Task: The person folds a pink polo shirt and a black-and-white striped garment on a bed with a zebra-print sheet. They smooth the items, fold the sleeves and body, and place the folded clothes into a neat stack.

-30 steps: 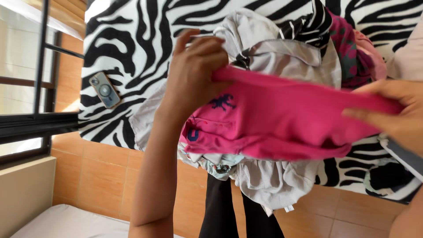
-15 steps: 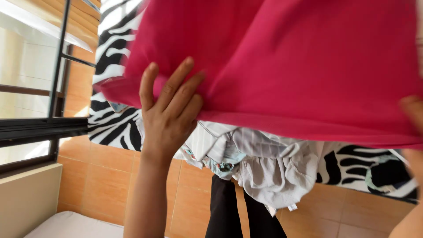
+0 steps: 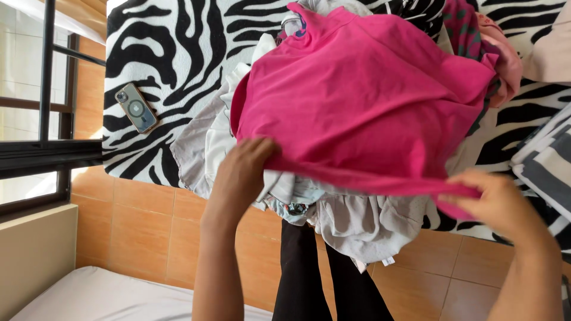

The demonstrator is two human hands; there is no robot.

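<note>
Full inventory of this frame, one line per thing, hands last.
pink shirt: 1, bright pink, spread on top of the clothes pile, held at its near edge
clothes pile: several garments, mostly white and grey, under the shirt, hanging over the bed edge
dark pink patterned garment: 1, far right of the pile
zebra bedspread: 1, black and white, covers the bed
phone: 1, dark back, lying on the bedspread at left
striped fabric: 1, grey and white, right edge
black garment: 1, hanging below the pile
window frame: 1, dark, left
left hand: grip on the shirt's near edge
right hand: pinching the shirt's hem corner
</note>
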